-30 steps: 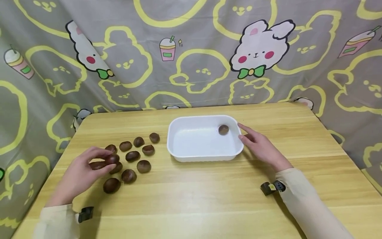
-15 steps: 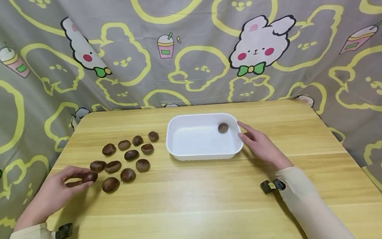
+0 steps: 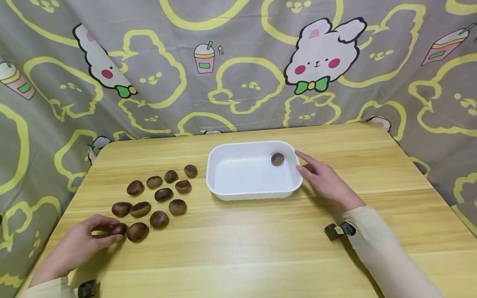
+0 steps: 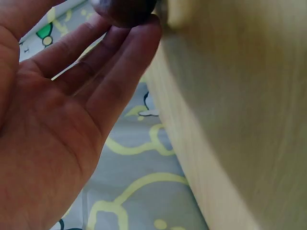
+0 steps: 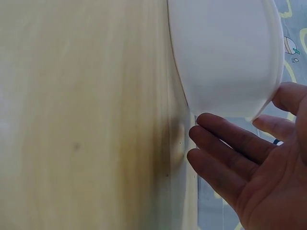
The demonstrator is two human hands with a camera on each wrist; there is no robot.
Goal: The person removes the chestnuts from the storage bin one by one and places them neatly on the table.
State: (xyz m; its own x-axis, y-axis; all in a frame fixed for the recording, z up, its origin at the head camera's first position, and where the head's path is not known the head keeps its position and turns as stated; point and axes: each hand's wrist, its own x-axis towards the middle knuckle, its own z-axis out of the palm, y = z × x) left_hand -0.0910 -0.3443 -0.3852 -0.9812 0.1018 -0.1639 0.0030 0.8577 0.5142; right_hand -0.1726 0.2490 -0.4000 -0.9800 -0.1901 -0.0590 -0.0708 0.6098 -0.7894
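Observation:
My left hand [image 3: 80,246] pinches a brown chestnut [image 3: 118,229] between thumb and fingers, low at the near left of a loose group of chestnuts. That chestnut sits right beside another chestnut [image 3: 138,232] on the table. In the left wrist view the held chestnut [image 4: 125,10] shows at the top edge, against the fingertips. My right hand [image 3: 328,182] touches the right end of a white plastic tray [image 3: 253,194], its fingers extended. From the right wrist view, the relaxed fingers [image 5: 230,143] lie by the tray's end wall. One chestnut [image 3: 277,159] lies inside the tray, towards its far right corner.
Several more chestnuts [image 3: 163,194] lie spread in rough rows on the wooden table [image 3: 238,248], left of the tray. A patterned grey curtain [image 3: 238,99] hangs behind the table's far edge and along its sides.
My left hand has carried its chestnut from above the group's left side towards the near left, then slightly right beside another chestnut. The right hand and tray have stayed put.

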